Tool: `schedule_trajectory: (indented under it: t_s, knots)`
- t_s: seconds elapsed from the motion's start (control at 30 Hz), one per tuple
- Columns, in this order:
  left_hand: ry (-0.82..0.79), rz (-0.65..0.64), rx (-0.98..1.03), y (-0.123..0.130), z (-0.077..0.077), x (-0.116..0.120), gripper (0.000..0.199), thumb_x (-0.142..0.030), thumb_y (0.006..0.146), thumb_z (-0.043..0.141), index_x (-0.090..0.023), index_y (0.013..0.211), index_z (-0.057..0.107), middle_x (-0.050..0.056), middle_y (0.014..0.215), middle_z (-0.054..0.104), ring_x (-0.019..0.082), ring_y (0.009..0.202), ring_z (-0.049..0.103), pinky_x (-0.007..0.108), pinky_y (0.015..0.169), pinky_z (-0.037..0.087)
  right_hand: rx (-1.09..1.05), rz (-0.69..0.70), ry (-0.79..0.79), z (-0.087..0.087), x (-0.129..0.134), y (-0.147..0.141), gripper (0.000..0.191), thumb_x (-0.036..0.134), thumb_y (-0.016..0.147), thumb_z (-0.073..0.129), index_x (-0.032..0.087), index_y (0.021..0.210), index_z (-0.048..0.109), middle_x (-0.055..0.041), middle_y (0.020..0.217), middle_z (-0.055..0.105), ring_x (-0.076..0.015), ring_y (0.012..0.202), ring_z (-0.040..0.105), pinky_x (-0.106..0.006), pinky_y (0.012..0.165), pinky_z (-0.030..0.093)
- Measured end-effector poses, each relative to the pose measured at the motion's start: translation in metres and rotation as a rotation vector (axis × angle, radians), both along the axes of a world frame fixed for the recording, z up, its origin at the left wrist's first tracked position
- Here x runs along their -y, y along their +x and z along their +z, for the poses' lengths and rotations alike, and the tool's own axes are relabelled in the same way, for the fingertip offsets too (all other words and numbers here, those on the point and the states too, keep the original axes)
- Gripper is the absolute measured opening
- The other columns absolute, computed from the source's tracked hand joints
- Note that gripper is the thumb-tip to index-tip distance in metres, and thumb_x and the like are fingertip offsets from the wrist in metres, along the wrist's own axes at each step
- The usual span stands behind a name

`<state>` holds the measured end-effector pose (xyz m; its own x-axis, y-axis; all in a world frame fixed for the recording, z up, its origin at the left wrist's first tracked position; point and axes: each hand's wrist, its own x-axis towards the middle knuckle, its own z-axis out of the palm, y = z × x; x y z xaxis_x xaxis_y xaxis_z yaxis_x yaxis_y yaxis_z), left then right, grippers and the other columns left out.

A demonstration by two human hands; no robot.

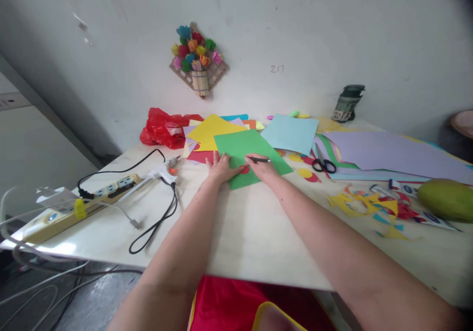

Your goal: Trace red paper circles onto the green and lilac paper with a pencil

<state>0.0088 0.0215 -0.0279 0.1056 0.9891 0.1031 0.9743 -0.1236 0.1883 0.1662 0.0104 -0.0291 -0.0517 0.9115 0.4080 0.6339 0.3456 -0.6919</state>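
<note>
A green sheet of paper (244,146) lies on the table in front of me, overlapping a yellow sheet (210,134) and some red paper. On the green sheet sits a small red paper circle (245,170). My left hand (220,168) rests at the sheet's left edge, fingers spread, its thumb reaching to the circle. In my right hand (261,166) is a dark pen (260,160), gripped over the green sheet just right of the circle. The pen's tip is too small to make out clearly.
Scissors (323,164) and a light blue sheet (290,133) lie to the right, with purple paper (391,153), paper scraps (364,204) and a green fruit (446,200). At left are a glue gun (167,173), a power strip (79,213) and loose cables. A bottle (348,103) stands behind.
</note>
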Motion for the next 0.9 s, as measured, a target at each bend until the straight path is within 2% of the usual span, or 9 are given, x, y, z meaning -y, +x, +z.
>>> schedule_trajectory:
  t_s: [0.13,0.27,0.5,0.7,0.9]
  knots:
    - [-0.002,0.001,0.006,-0.0001,-0.0008,-0.0002,0.075,-0.071,0.064,0.034,-0.025,0.123,0.035,0.003,0.139,0.023,0.028,0.127,-0.004,0.056,0.096,-0.008,-0.031,0.019,-0.003,0.0001,0.0006,0.0,0.02,0.026,0.075,0.046,0.021,0.088,0.061,-0.003,0.086,0.065,-0.0121,0.079,0.059,-0.024,0.072,0.044]
    - [0.008,0.016,0.013,0.0008,-0.0007,0.0001,0.076,-0.071,0.063,0.036,-0.025,0.123,0.035,0.003,0.139,0.022,0.027,0.127,-0.005,0.054,0.097,-0.008,-0.154,0.04,0.012,0.002,0.0015,0.0006,0.021,0.026,0.076,0.044,0.02,0.091,0.057,-0.0004,0.073,0.065,-0.0103,0.072,0.059,-0.023,0.07,0.045]
    - [-0.005,0.034,0.019,0.0023,0.0033,0.0026,0.083,-0.074,0.06,0.036,-0.023,0.124,0.032,0.007,0.138,0.023,0.027,0.127,-0.007,0.054,0.098,-0.006,-0.33,0.004,-0.007,0.0026,-0.0013,-0.0005,0.021,0.035,0.078,0.041,0.018,0.085,0.05,-0.0015,0.066,0.064,-0.01,0.057,0.059,-0.022,0.059,0.045]
    - [-0.005,0.056,0.003,0.0029,0.0027,0.0015,0.077,-0.071,0.063,0.036,-0.024,0.125,0.033,0.004,0.139,0.022,0.029,0.126,-0.009,0.058,0.095,-0.008,-0.11,-0.035,-0.061,0.0033,0.0014,-0.0047,0.036,0.048,0.079,0.037,0.018,0.069,0.053,-0.0049,0.065,0.065,-0.0131,0.06,0.062,-0.022,0.06,0.045]
    - [0.015,0.028,0.017,0.0052,0.0046,0.0062,0.074,-0.069,0.065,0.036,-0.027,0.126,0.031,0.004,0.139,0.021,0.028,0.127,-0.008,0.058,0.094,-0.009,0.025,-0.059,-0.076,0.0048,0.0013,-0.0038,0.038,0.049,0.08,0.035,0.019,0.074,0.057,-0.0036,0.063,0.066,-0.0142,0.064,0.062,-0.024,0.063,0.044]
